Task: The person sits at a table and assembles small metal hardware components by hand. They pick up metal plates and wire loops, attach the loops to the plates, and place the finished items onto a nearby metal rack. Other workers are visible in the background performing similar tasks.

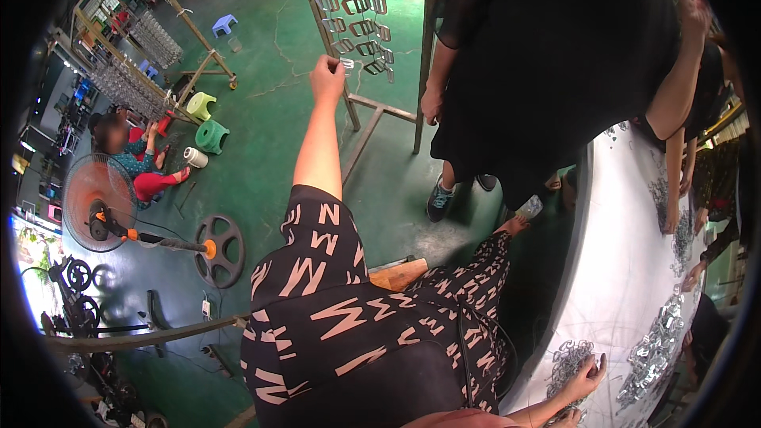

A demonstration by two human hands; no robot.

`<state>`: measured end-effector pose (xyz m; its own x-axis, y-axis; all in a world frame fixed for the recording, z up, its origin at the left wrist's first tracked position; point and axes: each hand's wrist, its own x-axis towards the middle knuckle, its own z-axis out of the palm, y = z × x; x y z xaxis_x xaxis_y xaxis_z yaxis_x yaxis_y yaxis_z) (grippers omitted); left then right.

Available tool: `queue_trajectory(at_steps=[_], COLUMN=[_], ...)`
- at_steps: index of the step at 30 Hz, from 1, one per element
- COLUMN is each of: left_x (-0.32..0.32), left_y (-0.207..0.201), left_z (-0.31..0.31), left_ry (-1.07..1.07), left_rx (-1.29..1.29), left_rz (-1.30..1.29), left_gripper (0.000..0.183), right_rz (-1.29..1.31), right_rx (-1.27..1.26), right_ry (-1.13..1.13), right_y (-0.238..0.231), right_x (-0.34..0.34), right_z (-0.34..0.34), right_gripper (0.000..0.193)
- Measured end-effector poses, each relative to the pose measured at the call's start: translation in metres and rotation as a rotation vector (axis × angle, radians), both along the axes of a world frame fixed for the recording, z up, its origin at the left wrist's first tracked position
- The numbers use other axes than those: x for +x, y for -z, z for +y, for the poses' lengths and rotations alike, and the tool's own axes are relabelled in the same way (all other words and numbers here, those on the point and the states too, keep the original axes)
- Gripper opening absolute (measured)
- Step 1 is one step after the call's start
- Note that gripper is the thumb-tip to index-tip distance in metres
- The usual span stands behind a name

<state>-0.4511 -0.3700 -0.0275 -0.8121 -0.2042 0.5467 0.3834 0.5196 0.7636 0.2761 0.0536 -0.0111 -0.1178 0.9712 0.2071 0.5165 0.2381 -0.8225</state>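
Stretched far out ahead, my left hand (326,79) is closed, with its fingertips pinching a small silver metal buckle (346,64). It is at the lower left of several hanging strings of similar buckles (362,28), between the posts of a metal rack (430,40). Whether the pinched buckle is tied to a string is too small to tell. My right hand does not show. At the lower right, a hand (583,384), apparently a co-worker's, rests over a pile of small metal pieces (569,357) on the white table (547,313).
A person in black (547,63) stands between the rack and the table. More buckles (654,353) lie along the table, with other workers' arms beyond. To the left are an orange fan (99,202), a round fan base (219,251), stools (212,136) and a seated person (135,158).
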Motion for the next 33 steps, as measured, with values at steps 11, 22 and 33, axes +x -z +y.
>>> queue_trajectory(at_steps=[11,22,33], left_x=[-0.034,-0.036,-0.044], left_y=[0.006,-0.002,-0.001], left_z=[-0.002,0.015,0.019], left_ry=[-0.073,-0.038,-0.052], left_rx=[-0.001,-0.016,-0.023], left_rz=[0.03,0.007,0.014], left_gripper=[0.017,0.015,0.014], right_rz=[0.013,-0.021,0.015], right_rx=[0.067,0.015,0.005], right_ry=[0.008,-0.003,0.039], right_y=[-0.005,-0.003,-0.009], right_x=[-0.014,-0.012,-0.022], right_z=[-0.008,-0.005,-0.018], right_gripper=[0.031,0.032,0.031])
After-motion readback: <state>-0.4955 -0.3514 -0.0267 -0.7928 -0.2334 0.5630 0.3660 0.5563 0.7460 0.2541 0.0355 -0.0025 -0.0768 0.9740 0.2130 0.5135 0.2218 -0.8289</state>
